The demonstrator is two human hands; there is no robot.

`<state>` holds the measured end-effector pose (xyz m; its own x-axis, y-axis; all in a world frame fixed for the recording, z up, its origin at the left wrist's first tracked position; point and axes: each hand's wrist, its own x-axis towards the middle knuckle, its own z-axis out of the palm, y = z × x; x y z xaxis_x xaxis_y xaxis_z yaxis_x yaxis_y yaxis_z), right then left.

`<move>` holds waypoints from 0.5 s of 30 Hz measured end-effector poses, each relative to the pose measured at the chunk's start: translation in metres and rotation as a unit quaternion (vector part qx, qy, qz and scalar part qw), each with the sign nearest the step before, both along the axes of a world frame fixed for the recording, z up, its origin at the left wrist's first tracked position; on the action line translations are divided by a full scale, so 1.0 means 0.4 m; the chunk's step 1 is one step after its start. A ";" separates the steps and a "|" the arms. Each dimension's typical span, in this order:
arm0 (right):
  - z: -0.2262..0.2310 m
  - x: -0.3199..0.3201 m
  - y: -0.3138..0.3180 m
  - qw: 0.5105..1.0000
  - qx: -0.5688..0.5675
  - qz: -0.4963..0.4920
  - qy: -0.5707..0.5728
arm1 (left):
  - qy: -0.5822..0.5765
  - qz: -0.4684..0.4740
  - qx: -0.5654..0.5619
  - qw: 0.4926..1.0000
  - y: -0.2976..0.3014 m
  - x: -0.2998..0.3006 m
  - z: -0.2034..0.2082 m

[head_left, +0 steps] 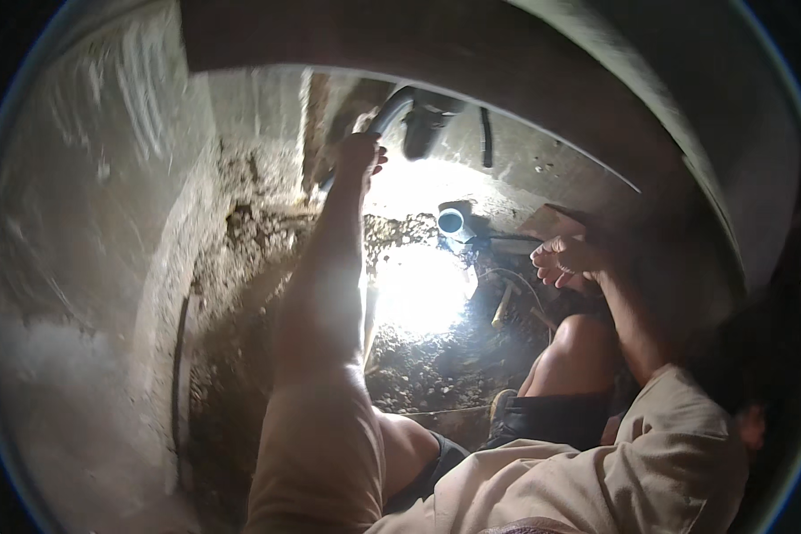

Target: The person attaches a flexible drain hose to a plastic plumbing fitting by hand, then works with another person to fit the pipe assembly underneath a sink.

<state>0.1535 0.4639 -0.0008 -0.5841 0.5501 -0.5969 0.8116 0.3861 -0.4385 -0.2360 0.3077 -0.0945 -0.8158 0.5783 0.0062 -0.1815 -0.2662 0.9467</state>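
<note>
My left hand (362, 157) reaches far forward with its fingers closed round a dark grey curved pipe (393, 109), which bends up toward the wall. My right hand (564, 260) hangs above my bent right knee, its fingers loosely curled and apart, with nothing visible in them. Just beyond it lies a flat brownish piece (552, 222), partly covered by the hand. Between my arms an open-ended pale blue pipe (452, 222) sticks up from the gravelly ground.
A glaring light (423, 287) washes out the middle of the ground. Right of it lies a short pale stick-like piece (504, 304). A rough concrete wall (80, 222) rises at my left. Overhead runs a dark panel edge (507, 107), with a short black pipe (486, 138) below.
</note>
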 end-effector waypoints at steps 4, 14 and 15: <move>-0.009 0.117 0.042 0.989 -0.112 -0.092 0.003 | -0.078 -0.087 0.201 0.973 -0.039 -0.012 0.075; -0.542 0.559 0.087 0.915 -0.148 -0.242 0.286 | -0.246 -0.230 0.474 0.813 -0.087 -0.009 0.212; -0.620 0.602 0.083 0.906 -0.088 -0.306 0.278 | -0.263 -0.224 0.473 0.811 -0.104 0.014 0.240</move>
<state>0.3941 0.4971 -0.2490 -0.4390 0.7977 -0.4134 0.4850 -0.1769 -0.8564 -0.2303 0.2660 0.0014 -0.5582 0.7575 0.3386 -0.7734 -0.6228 0.1182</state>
